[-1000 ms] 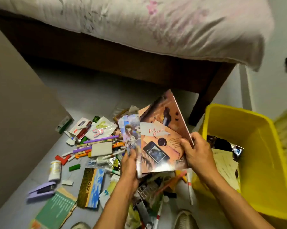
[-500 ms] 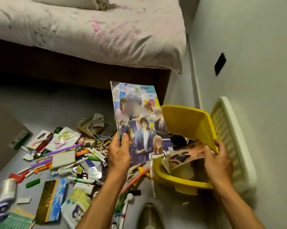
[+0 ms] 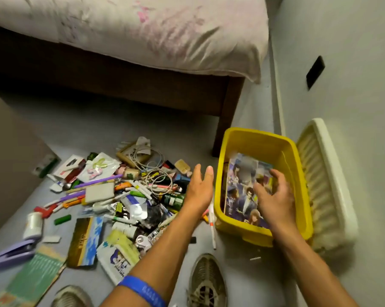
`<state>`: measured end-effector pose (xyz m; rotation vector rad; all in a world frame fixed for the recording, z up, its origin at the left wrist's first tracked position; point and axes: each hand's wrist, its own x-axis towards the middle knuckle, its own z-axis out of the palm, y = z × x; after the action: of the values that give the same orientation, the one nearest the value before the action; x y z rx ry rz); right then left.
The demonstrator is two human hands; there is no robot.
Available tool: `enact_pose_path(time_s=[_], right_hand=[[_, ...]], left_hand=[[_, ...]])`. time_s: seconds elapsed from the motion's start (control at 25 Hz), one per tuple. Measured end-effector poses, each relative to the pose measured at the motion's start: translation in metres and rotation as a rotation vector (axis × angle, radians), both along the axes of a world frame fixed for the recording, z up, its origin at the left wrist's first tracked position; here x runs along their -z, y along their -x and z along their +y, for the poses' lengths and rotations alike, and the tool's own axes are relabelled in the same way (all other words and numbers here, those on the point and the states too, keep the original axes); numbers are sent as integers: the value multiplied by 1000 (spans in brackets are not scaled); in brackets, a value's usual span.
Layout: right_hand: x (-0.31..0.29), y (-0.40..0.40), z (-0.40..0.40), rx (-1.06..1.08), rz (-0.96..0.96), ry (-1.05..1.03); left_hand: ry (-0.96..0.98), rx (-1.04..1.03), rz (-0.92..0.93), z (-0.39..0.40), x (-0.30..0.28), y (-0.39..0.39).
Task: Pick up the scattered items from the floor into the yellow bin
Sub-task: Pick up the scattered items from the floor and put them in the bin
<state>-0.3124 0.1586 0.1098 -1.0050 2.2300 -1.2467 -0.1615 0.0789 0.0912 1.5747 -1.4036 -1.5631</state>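
Our left hand [image 3: 199, 189] hovers open, fingers straight, over the scattered items [image 3: 129, 196] lying to its left. Just right, our right hand [image 3: 273, 198] presses the magazine [image 3: 242, 191] down inside the yellow bin [image 3: 253, 140]; we should lay it flat, then release.

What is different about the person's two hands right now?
The left hand is outside the yellow bin, above the pile on the floor; the right hand is inside the bin. The left hand has straight fingers and holds nothing; the right hand's fingers are bent down onto the magazine. Both reach forward from bare arms.
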Motion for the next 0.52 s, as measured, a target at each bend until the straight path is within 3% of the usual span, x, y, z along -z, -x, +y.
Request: enact_pose_path(time_s=[0.16,0.4,0.52], right_hand=[[35,-60,-2,-414,163,-106],[117,-117,-26,-766,101,-367],[161,-135,-31,-906,219,-492]], left_hand=[[-56,-101,6,28,41,-60],[-158,-223,-404,50,119,-174],[-93,-344,-806,67,151,-205]])
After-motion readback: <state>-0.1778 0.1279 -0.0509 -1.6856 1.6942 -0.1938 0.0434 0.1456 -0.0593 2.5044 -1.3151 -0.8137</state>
